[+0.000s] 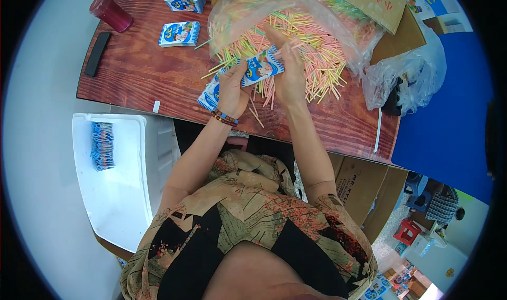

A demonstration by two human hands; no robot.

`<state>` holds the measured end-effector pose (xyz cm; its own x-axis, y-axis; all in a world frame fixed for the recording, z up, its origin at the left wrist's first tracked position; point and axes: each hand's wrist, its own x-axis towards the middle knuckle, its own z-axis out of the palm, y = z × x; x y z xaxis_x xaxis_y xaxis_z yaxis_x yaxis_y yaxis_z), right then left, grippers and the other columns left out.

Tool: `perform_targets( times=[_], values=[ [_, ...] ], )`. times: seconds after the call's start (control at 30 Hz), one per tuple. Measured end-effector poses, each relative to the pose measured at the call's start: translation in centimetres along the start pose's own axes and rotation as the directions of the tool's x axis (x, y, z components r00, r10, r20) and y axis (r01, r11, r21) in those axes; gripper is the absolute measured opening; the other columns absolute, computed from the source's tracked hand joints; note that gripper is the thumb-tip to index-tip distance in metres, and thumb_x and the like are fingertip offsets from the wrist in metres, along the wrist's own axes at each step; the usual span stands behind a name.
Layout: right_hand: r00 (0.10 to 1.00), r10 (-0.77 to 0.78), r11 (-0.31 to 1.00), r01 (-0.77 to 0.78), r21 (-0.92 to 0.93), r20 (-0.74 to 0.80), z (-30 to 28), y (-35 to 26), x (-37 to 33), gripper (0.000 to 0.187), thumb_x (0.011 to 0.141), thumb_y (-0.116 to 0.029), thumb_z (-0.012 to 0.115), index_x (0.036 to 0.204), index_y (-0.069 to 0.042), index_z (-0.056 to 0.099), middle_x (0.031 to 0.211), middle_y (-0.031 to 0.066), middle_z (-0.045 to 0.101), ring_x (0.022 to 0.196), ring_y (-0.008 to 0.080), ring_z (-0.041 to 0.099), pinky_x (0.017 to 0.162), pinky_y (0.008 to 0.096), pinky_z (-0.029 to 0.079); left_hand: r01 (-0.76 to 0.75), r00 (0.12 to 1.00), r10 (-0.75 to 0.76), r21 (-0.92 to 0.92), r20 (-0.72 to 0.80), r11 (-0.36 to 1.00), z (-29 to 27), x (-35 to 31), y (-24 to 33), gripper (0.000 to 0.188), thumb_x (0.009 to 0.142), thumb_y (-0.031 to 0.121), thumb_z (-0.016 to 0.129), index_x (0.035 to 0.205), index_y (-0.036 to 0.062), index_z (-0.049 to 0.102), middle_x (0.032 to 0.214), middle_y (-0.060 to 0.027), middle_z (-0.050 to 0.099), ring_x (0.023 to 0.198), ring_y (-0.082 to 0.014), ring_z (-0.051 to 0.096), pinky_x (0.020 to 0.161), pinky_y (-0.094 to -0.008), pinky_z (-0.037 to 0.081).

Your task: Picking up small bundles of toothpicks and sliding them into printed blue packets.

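Observation:
My left hand (pixel 232 91) is closed on a blue-and-white printed packet (pixel 262 67), its thumb lying on the packet's left end. A second blue-and-white packet (pixel 209 95) shows beneath that hand, close to the table; whether the fingers grip it too is hidden. My right hand (pixel 292 77) stands at the packet's right end, palm turned toward it, fingers stretched upward and apart. Thin pink, yellow and green sticks (pixel 322 70) lie in a large heap just behind and around both hands. Some spill from a clear plastic bag (pixel 348 33).
Stacked packets (pixel 185 1) and a single packet (pixel 179 34) lie far left, near a red cup (pixel 112 13) and a black bar (pixel 97 54). A white foam box (pixel 121 205) at lower left holds a row of packets. A cardboard box (pixel 404 41) stands right.

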<state>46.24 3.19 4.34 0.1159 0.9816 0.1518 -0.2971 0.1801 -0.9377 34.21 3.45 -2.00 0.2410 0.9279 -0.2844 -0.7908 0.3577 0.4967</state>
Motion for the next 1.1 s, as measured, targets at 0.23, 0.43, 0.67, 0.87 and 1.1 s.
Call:
perform_targets(
  times=[0.23,0.43,0.67,0.87,1.1],
  values=[
    [0.998,-0.056,0.997,0.056,-0.05,0.004,-0.3,0.3,0.0,0.048,0.099,-0.028,0.039,0.136,0.004,0.041,0.14,0.0155,0.044,0.131,0.0245,0.038,0.107,0.0354,0.031,0.047,0.994,-0.043,-0.037,0.103,0.998,-0.2,-0.2,0.9,0.026,0.098,0.025,0.049,0.11,0.0043,0.06,0.106,-0.007,0.066,0.098,-0.0174,0.063,0.086,-0.0343,0.053],
    [0.978,-0.121,0.857,0.189,-0.479,0.17,0.9,-0.9,-0.1,0.052,0.1,-0.035,0.036,0.134,0.004,0.044,0.133,0.018,0.05,0.128,0.0252,0.043,0.107,0.0342,0.031,0.08,0.994,-0.064,-0.177,0.092,0.981,-0.2,-0.1,0.8,0.026,0.098,0.024,0.049,0.114,0.0051,0.057,0.112,-0.0073,0.064,0.101,-0.0197,0.063,0.085,-0.035,0.055],
    [0.948,0.092,0.871,0.072,-0.486,0.305,-1.0,-1.5,4.1,0.055,0.099,-0.043,0.039,0.121,0.005,0.056,0.112,0.0167,0.063,0.103,0.0224,0.058,0.094,0.0336,0.043,0.076,0.984,-0.053,-0.133,0.168,0.988,-0.6,-0.2,1.4,0.026,0.099,0.024,0.048,0.116,0.0071,0.057,0.115,-0.0071,0.063,0.104,-0.0204,0.062,0.085,-0.0369,0.055],
    [0.819,0.403,0.702,0.009,-0.712,0.408,-2.0,-3.9,5.9,0.063,0.098,-0.05,0.038,0.12,0.006,0.057,0.11,0.0154,0.065,0.102,0.0244,0.059,0.094,0.0329,0.043,0.018,0.991,-0.006,-0.094,0.131,0.995,-1.2,0.0,2.8,0.027,0.098,0.021,0.049,0.117,0.0033,0.055,0.116,-0.0108,0.063,0.103,-0.0247,0.063,0.087,-0.042,0.055],
    [0.885,0.236,0.581,0.202,-0.789,0.401,-0.1,-1.2,5.4,0.069,0.095,-0.052,0.044,0.135,0.004,0.043,0.116,0.0184,0.061,0.108,0.0266,0.059,0.094,0.032,0.043,0.069,0.97,-0.045,-0.096,0.237,0.993,-1.6,-0.3,3.2,0.029,0.098,0.02,0.049,0.12,0.003,0.053,0.116,-0.0121,0.062,0.105,-0.0267,0.062,0.089,-0.0432,0.054]
  ],
)
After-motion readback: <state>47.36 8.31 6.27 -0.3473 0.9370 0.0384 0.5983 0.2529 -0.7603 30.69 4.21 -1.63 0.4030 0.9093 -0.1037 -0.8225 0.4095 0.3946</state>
